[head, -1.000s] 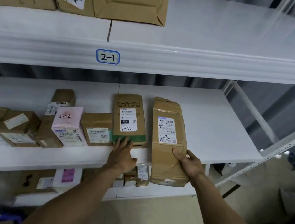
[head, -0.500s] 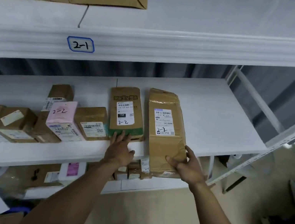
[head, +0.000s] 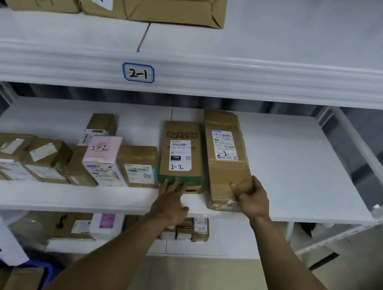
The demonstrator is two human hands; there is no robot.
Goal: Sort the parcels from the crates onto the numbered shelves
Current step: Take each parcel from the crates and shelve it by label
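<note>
Pushed further in than a second ago, long parcel [head: 224,155] lies on shelf [head: 306,176], just beside 2-2 box [head: 181,153]. Right hand [head: 251,198] grips its near corner; left hand [head: 170,204], fingers straight, presses the box. Placement judged nearly complete; next move calls for release.

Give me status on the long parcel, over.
Right hand grips near end of long parcel, flat on middle shelf. Left hand open, touching green-edged box. That box close alongside, left of parcel.
</note>
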